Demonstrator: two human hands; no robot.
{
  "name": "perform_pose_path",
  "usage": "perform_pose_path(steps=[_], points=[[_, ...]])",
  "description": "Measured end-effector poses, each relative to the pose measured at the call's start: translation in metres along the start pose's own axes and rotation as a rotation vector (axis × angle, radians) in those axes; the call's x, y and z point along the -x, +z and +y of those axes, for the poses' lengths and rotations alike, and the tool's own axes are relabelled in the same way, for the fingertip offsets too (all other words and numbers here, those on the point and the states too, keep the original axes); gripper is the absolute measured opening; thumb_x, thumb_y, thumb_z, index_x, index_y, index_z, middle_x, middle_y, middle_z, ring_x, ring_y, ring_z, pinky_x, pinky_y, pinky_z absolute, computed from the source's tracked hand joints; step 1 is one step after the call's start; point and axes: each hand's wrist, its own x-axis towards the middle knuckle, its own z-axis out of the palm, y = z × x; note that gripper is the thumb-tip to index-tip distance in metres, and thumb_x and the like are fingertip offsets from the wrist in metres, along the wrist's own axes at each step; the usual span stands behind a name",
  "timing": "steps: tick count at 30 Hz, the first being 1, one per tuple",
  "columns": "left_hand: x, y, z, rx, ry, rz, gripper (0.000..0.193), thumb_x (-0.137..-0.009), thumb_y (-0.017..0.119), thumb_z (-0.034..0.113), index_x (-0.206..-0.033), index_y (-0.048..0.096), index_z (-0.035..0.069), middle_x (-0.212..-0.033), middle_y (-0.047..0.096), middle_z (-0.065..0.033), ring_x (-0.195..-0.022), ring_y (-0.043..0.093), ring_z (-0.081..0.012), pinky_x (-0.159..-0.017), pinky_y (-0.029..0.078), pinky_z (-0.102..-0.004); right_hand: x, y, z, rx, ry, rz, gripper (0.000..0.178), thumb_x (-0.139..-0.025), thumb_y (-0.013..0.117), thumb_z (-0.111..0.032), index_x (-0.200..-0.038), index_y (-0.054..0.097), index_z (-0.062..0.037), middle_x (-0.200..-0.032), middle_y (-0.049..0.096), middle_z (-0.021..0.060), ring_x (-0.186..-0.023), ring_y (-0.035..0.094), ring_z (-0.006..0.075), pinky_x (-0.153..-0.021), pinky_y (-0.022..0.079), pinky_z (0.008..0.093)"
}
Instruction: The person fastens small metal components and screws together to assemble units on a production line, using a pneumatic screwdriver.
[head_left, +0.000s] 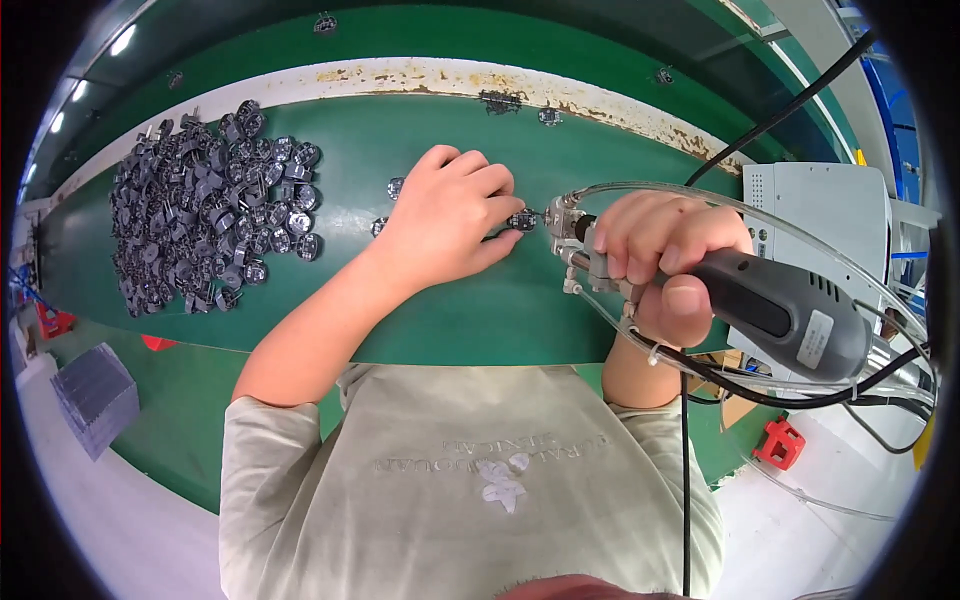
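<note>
My left hand (452, 212) rests over the green tabletop, thumb and forefinger pinching a small round black part (522, 220) with pins or metal bits on it. In my right hand (670, 245) is a grey and black electric screwdriver (785, 310), the fingers wrapped round its front end. Its metal tip (562, 216) points left and meets or nearly touches the part's right side; the exact contact is too small to tell. Two similar parts lie left of my left hand, one of them this black part (395, 188), partly hidden by the hand.
A large heap of similar dark parts (210, 210) covers the table's left side. A white box-shaped machine (815, 215) stands at right. Clear hoses and a black cable (780, 120) run from the screwdriver's side. A rusty white ledge (400, 78) borders the far edge, with a few parts near it.
</note>
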Motion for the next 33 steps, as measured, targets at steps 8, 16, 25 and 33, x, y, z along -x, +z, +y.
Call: perform_pose_path(steps=[8, 16, 25, 33], points=[[-0.002, 0.0, 0.004, 0.082, -0.041, 0.123, 0.025, -0.068, 0.081, 0.022, -0.089, 0.072, 0.01, -0.091, 0.062, -0.0003, -0.089, 0.059, -0.021, -0.085, 0.044, -0.0371, -0.003, -0.006, -0.008, -0.101, -0.069, -0.081, 0.034, -0.089, 0.076, -0.03, -0.094, 0.05, -0.0079, -0.069, 0.059, 0.0056, -0.057, 0.059, 0.0204, -0.059, 0.054, 0.0388], [-0.003, -0.006, 0.004, 0.205, 0.104, 0.112, 0.021, -0.067, 0.082, 0.018, -0.084, 0.07, 0.013, -0.089, 0.06, 0.0012, -0.087, 0.059, -0.0221, -0.083, 0.044, -0.0383, -0.006, -0.006, -0.028, -0.105, -0.203, -0.197, 0.036, -0.094, 0.065, -0.047, -0.098, 0.053, -0.013, -0.076, 0.058, -0.0004, -0.059, 0.059, 0.0131, -0.055, 0.05, 0.0288], [-0.003, -0.004, -0.001, 0.191, 0.11, 0.081, 0.016, -0.072, 0.082, 0.02, -0.078, 0.069, 0.013, -0.082, 0.059, 0.0033, -0.088, 0.058, -0.0181, -0.087, 0.045, -0.0374, -0.006, -0.009, -0.026, -0.092, -0.171, -0.22, 0.039, -0.092, 0.069, -0.047, -0.097, 0.052, -0.0125, -0.075, 0.059, 0.0, -0.057, 0.06, 0.0139, -0.054, 0.052, 0.0298], [-0.002, 0.001, 0.002, 0.159, 0.146, 0.127, 0.021, -0.065, 0.083, 0.017, -0.075, 0.065, 0.012, -0.085, 0.061, 0.0015, -0.086, 0.059, -0.0202, -0.084, 0.046, -0.0394, -0.004, -0.006, -0.027, -0.109, -0.138, -0.21, 0.041, -0.089, 0.074, -0.044, -0.096, 0.052, -0.0104, -0.074, 0.06, 0.0022, -0.058, 0.061, 0.0175, -0.053, 0.053, 0.0339]])
